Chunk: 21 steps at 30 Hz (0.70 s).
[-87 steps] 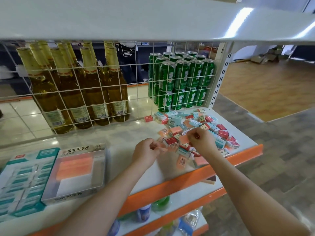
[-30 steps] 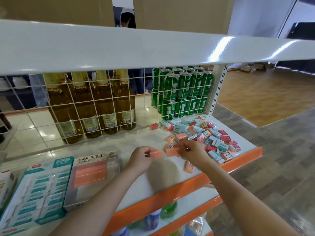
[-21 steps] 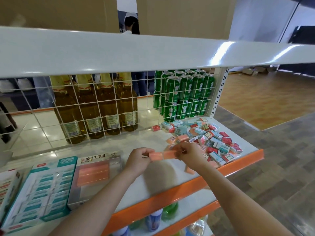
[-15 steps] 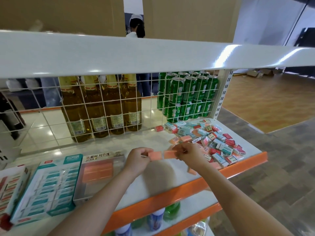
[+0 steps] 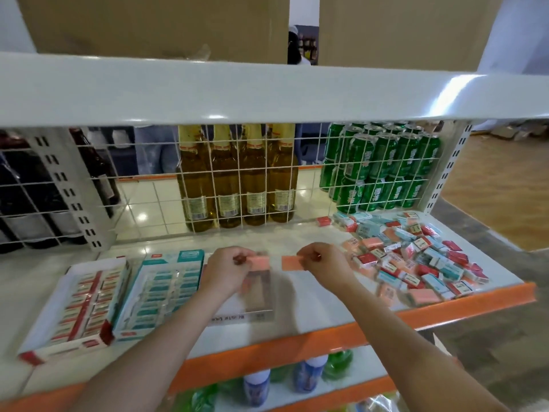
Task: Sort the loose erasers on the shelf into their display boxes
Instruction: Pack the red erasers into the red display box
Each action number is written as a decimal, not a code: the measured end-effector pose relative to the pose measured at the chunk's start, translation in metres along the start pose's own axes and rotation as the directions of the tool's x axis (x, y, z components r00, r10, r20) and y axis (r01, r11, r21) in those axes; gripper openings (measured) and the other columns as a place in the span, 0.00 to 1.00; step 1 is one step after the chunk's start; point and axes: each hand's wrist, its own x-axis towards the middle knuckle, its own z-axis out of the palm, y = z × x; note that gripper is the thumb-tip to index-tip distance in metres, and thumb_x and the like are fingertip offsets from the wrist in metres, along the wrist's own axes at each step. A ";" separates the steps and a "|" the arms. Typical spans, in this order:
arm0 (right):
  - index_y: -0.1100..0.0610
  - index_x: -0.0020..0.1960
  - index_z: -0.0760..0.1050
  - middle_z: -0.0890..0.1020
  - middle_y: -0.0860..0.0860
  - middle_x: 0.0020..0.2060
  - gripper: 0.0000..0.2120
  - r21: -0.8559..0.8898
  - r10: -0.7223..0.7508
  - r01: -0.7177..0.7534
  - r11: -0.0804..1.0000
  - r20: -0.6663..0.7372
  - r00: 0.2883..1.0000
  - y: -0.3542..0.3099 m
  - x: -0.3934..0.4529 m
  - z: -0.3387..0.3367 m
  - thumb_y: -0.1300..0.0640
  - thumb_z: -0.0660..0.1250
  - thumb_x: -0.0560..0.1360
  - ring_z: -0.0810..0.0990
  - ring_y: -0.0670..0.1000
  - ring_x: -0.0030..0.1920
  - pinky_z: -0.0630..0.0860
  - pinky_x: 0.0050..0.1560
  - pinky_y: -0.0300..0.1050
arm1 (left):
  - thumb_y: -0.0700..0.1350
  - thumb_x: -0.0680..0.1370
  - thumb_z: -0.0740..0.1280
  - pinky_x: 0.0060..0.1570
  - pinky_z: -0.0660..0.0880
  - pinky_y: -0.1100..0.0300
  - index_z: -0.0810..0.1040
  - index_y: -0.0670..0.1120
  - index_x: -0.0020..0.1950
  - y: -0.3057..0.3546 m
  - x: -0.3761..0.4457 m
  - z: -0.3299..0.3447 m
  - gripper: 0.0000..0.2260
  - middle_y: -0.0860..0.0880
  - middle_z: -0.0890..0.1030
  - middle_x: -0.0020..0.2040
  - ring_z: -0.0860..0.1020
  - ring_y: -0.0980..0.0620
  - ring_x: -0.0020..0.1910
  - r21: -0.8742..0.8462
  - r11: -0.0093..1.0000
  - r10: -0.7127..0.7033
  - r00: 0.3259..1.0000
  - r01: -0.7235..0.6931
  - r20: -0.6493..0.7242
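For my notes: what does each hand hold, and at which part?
Left hand pinches an orange eraser by its left end; right hand another by its right end.

Each hand pinches a salmon-pink eraser [image 5: 260, 261], the other [image 5: 291, 263] alike. At right lies a red, teal and pink eraser pile [image 5: 416, 257]; lower left, a red-and-white display box [image 5: 74, 304] beside a teal one [image 5: 166, 289]. Green cans [image 5: 383, 168] and amber bottles [image 5: 237, 176] stand behind white wire mesh [image 5: 309, 185].

white shelving [image 5: 267, 93] with wire-grid back [image 5: 208, 185], tan partition [image 5: 148, 22], wood floor [image 5: 499, 185] right
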 end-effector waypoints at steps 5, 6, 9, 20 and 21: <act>0.60 0.53 0.80 0.82 0.54 0.49 0.09 -0.009 -0.012 0.012 1.000 0.060 0.998 -0.025 0.004 0.030 0.63 0.65 0.75 0.79 0.52 0.51 0.72 0.50 0.39 | 0.40 0.76 0.66 0.52 0.74 0.60 0.80 0.48 0.55 -0.023 -0.006 -0.030 0.09 0.49 0.80 0.56 0.77 0.54 0.52 0.104 0.994 -0.024 1.000 0.025 -0.017; 0.60 0.53 0.80 0.82 0.54 0.50 0.09 -0.019 -0.019 0.021 1.000 0.065 0.998 -0.029 0.004 0.035 0.63 0.65 0.75 0.79 0.52 0.51 0.72 0.50 0.39 | 0.40 0.76 0.66 0.51 0.74 0.61 0.80 0.48 0.55 -0.026 -0.007 -0.035 0.09 0.50 0.80 0.56 0.77 0.54 0.51 0.121 0.992 -0.031 0.999 0.033 -0.019; 0.60 0.51 0.81 0.82 0.55 0.49 0.08 -0.064 -0.029 0.036 0.997 0.100 0.995 -0.038 0.005 0.046 0.62 0.65 0.75 0.79 0.53 0.50 0.73 0.49 0.42 | 0.40 0.77 0.65 0.50 0.71 0.64 0.79 0.49 0.55 -0.035 -0.009 -0.044 0.09 0.50 0.79 0.57 0.74 0.57 0.49 0.177 0.984 -0.026 0.999 0.032 -0.037; 0.58 0.53 0.81 0.82 0.53 0.50 0.10 -0.131 -0.030 0.059 0.990 0.217 0.976 -0.047 0.007 0.064 0.62 0.65 0.74 0.78 0.51 0.49 0.69 0.44 0.35 | 0.39 0.77 0.64 0.51 0.70 0.62 0.79 0.48 0.55 -0.044 0.000 -0.040 0.09 0.50 0.79 0.56 0.75 0.54 0.53 0.312 0.950 -0.013 1.000 0.015 -0.008; 0.58 0.52 0.81 0.82 0.53 0.50 0.10 -0.126 -0.023 0.051 0.991 0.219 0.975 -0.047 0.008 0.065 0.62 0.65 0.74 0.78 0.51 0.48 0.69 0.44 0.35 | 0.40 0.77 0.64 0.51 0.71 0.62 0.79 0.48 0.54 -0.044 0.001 -0.039 0.09 0.51 0.78 0.57 0.75 0.53 0.54 0.318 0.948 -0.020 1.000 0.022 -0.008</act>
